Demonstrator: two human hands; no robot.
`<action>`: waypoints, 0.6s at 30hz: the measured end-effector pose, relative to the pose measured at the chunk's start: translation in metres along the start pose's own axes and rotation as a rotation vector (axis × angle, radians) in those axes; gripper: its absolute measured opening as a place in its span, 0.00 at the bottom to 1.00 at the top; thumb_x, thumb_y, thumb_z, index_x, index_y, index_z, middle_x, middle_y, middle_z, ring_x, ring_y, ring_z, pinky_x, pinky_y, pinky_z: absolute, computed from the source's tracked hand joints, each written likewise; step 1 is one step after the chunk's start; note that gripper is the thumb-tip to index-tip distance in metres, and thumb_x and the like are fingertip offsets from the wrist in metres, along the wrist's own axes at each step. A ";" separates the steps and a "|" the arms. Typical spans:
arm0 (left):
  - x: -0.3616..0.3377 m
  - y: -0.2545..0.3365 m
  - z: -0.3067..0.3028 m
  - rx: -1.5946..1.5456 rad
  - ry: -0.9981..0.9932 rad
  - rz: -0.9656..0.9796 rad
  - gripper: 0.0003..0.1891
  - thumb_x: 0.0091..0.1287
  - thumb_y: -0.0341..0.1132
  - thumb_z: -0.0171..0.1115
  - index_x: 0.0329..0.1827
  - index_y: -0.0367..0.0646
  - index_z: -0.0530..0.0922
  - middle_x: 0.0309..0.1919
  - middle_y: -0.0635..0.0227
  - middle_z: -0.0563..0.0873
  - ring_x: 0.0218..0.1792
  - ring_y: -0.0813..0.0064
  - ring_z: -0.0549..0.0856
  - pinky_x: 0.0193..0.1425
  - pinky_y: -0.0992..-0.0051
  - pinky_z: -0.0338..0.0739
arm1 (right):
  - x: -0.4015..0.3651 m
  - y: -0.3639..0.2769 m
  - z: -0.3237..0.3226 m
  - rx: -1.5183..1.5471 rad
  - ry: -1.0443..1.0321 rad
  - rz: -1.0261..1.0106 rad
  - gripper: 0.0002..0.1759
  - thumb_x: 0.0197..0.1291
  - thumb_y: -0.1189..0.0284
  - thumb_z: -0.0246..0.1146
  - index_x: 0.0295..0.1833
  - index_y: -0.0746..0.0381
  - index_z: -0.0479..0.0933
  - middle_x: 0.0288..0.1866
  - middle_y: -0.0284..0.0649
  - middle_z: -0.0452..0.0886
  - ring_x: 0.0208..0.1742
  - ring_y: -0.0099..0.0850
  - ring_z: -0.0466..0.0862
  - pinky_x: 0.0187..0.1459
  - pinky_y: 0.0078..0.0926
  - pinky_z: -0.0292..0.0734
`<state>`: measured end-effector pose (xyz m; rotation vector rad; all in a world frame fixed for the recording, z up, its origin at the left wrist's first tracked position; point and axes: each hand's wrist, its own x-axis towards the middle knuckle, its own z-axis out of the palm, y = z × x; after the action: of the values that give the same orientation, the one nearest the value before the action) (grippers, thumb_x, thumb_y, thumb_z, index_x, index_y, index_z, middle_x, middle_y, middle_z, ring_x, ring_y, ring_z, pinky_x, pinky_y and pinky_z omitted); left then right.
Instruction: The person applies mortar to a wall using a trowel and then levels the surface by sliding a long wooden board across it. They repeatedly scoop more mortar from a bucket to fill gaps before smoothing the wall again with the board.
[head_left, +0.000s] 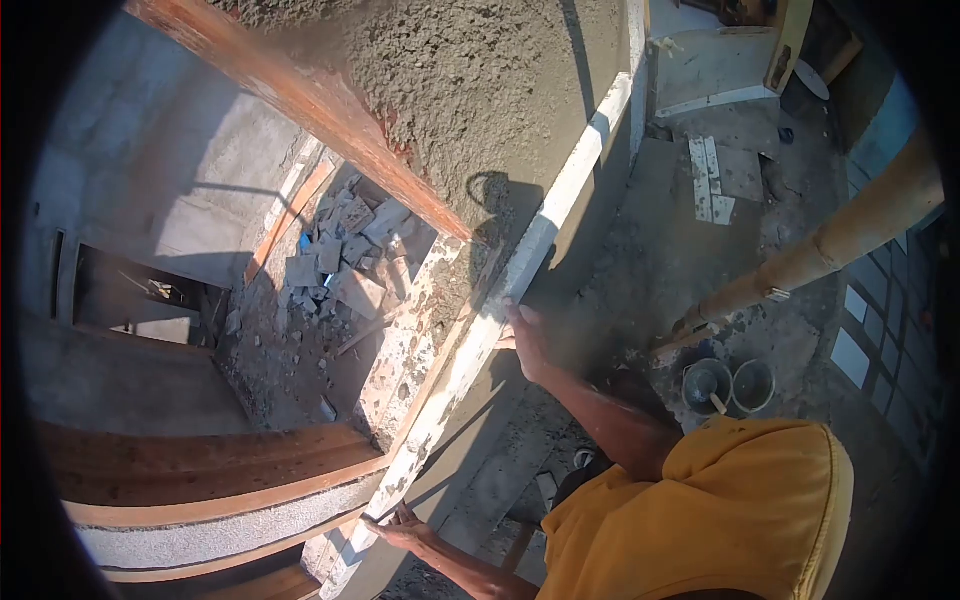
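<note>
A long white, mortar-spotted straightedge board (455, 385) runs diagonally along the edge of a wall. My right hand (525, 340) grips it around its middle, thumb on the near face and the other fingers partly hidden. Lower down, my left hand (400, 528) is closed on the board's edge near its bottom end. Rough wet mortar (470, 110) covers the wall surface beside the upper part of the board. An orange-brown wooden frame member (330, 110) borders that mortar and meets the wall near the board.
Broken tile rubble (345, 250) lies beyond the opening on the left. Two buckets (755, 385) stand on the floor at right, below a slanting bamboo pole (820, 250). White tile strips (712, 180) lie on the floor. A wooden sill (200, 465) extends at lower left.
</note>
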<state>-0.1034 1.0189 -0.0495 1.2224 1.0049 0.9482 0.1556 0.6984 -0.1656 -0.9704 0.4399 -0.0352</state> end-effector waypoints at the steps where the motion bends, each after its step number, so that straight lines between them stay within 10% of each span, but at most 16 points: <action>1: 0.046 -0.032 -0.029 -0.085 -0.079 -0.040 0.50 0.75 0.75 0.57 0.90 0.52 0.61 0.78 0.42 0.68 0.73 0.43 0.76 0.73 0.51 0.83 | -0.004 -0.004 0.001 0.000 -0.012 0.000 0.28 0.76 0.46 0.68 0.47 0.64 0.81 0.40 0.37 0.83 0.38 0.26 0.86 0.44 0.36 0.92; 5: 0.035 -0.011 -0.016 -0.170 -0.038 -0.139 0.46 0.75 0.68 0.64 0.89 0.54 0.63 0.74 0.45 0.70 0.70 0.49 0.78 0.72 0.57 0.83 | -0.008 -0.051 0.014 -0.103 -0.012 -0.101 0.30 0.76 0.44 0.68 0.44 0.65 0.82 0.37 0.35 0.83 0.40 0.26 0.89 0.41 0.32 0.92; 8: -0.017 0.057 0.038 -0.111 0.015 -0.170 0.48 0.77 0.64 0.64 0.92 0.51 0.56 0.83 0.36 0.53 0.83 0.42 0.62 0.85 0.53 0.64 | -0.005 -0.142 0.039 0.026 -0.035 -0.125 0.32 0.75 0.42 0.67 0.44 0.66 0.82 0.37 0.36 0.84 0.41 0.27 0.91 0.40 0.30 0.92; 12: -0.055 0.103 0.074 -0.084 -0.020 -0.081 0.46 0.76 0.71 0.61 0.89 0.55 0.62 0.68 0.47 0.73 0.63 0.56 0.81 0.59 0.66 0.84 | 0.004 -0.212 0.049 -0.014 0.023 -0.229 0.35 0.74 0.38 0.67 0.46 0.66 0.81 0.38 0.39 0.86 0.37 0.30 0.91 0.37 0.32 0.93; 14: -0.054 0.106 0.064 -0.384 -0.264 -0.140 0.43 0.80 0.58 0.64 0.91 0.49 0.58 0.82 0.40 0.58 0.76 0.49 0.72 0.65 0.61 0.83 | -0.002 -0.225 0.055 -0.001 0.083 -0.243 0.36 0.74 0.37 0.66 0.47 0.66 0.81 0.38 0.40 0.87 0.35 0.31 0.91 0.36 0.33 0.93; 18: -0.029 0.087 0.046 -0.321 -0.076 -0.142 0.41 0.79 0.55 0.68 0.86 0.40 0.64 0.75 0.43 0.69 0.70 0.56 0.77 0.60 0.65 0.85 | -0.002 -0.191 0.047 -0.098 -0.023 -0.146 0.34 0.74 0.39 0.66 0.53 0.64 0.84 0.39 0.37 0.84 0.40 0.23 0.84 0.29 0.31 0.89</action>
<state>-0.0705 0.9870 0.0423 0.9004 0.8307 0.9049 0.2028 0.6272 0.0112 -1.0971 0.3516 -0.1351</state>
